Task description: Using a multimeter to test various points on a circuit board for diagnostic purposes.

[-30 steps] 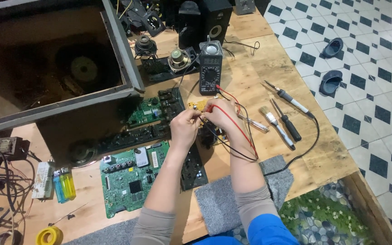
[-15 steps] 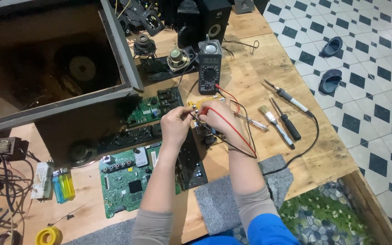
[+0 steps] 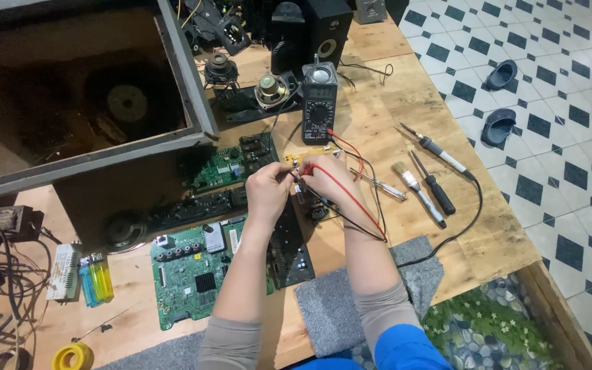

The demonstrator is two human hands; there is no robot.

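Left hand (image 3: 266,186) and right hand (image 3: 321,179) close together above dark board (image 3: 289,240), fingers pinched on probes (image 3: 296,173); red lead (image 3: 351,199) and black lead run to multimeter (image 3: 318,103) on bench (image 3: 392,116); brush (image 3: 416,183), screwdriver (image 3: 433,183) right

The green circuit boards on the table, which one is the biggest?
The big green board at the near edge, left of the left arm, beside the lighters. The other green board lies farther back and shows much less surface.
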